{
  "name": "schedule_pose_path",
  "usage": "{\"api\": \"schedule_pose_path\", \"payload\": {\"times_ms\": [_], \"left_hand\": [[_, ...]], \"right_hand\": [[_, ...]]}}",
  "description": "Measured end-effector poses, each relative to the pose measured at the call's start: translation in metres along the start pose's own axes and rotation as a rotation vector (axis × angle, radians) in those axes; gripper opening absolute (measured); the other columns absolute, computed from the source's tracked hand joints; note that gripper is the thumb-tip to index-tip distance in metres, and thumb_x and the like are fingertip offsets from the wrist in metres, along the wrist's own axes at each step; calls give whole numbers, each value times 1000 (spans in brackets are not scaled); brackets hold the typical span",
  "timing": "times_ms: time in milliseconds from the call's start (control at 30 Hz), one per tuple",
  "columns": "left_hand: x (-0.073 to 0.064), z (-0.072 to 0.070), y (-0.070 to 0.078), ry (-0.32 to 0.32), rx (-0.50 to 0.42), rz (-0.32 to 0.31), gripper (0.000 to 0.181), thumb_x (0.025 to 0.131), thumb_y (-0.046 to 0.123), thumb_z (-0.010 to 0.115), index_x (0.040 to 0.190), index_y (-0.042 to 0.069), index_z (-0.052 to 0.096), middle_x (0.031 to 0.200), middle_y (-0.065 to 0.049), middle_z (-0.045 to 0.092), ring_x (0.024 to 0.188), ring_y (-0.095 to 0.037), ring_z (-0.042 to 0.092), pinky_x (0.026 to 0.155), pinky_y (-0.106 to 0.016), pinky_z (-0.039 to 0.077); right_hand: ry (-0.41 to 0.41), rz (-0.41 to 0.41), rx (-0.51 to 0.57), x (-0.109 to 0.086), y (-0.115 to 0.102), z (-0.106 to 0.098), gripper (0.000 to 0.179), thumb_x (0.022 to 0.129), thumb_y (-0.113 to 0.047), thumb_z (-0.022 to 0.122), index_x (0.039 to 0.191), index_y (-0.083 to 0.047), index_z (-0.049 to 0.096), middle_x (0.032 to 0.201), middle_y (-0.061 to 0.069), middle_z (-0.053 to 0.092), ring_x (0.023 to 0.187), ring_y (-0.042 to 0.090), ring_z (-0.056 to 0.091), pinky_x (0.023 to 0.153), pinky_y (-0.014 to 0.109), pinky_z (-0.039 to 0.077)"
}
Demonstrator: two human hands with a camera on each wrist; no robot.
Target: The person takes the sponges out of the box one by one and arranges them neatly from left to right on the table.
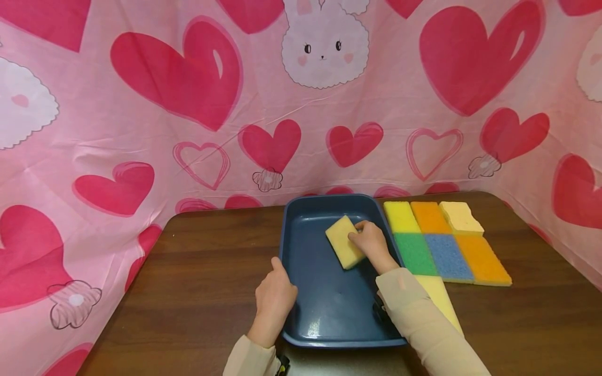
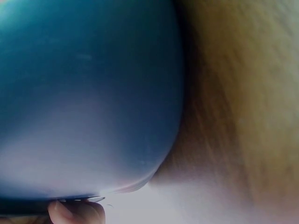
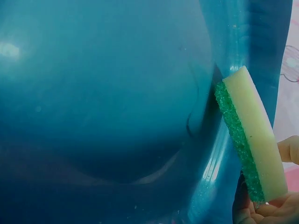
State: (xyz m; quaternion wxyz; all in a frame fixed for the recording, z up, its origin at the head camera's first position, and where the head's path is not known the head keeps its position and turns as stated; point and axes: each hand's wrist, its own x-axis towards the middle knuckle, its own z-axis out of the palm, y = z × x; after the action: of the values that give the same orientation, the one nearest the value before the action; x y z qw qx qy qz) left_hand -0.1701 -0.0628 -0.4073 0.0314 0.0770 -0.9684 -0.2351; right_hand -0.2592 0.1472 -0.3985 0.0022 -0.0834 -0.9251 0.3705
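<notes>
A deep blue rectangular tray point(image 1: 329, 308) lies lengthwise on the wooden table. My left hand point(image 1: 276, 293) grips its left rim, one finger pointing forward along the edge; a fingertip point(image 2: 63, 211) shows at the rim in the left wrist view. Inside the tray, toward the far end, my right hand point(image 1: 373, 242) pinches a sponge point(image 1: 342, 244) by its right side. Its pale yellow foam faces up in the head view. From the right wrist, the green scouring layer point(image 3: 238, 140) shows on the side toward the tray floor, with fingers and thumb at the sponge's edge.
Right of the tray, several sponges lie flat in a block: yellow point(image 1: 401, 216), orange point(image 1: 429, 216), green point(image 1: 415, 254) and blue point(image 1: 449, 256). A wavy cream sponge point(image 1: 462, 218) sits at the back corner. Another pale yellow sponge point(image 1: 439, 297) lies partly under the right sleeve. A pink heart-patterned cloth point(image 1: 301, 146) hangs behind.
</notes>
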Motion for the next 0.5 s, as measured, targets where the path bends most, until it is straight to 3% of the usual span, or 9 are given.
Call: {"api": "schedule_pose_path", "payload": {"times_ms": [500], "left_hand": [[-1,0,1,15,20,2,43,76,6,66,111,0,41,61,-11,57,52,-25,54,49,-39,41]], "right_hand": [[49,15,79,1,-2,-1,42,85,-19,56,120,5,59,111,23,63,85,28,58,75,37,49]]}}
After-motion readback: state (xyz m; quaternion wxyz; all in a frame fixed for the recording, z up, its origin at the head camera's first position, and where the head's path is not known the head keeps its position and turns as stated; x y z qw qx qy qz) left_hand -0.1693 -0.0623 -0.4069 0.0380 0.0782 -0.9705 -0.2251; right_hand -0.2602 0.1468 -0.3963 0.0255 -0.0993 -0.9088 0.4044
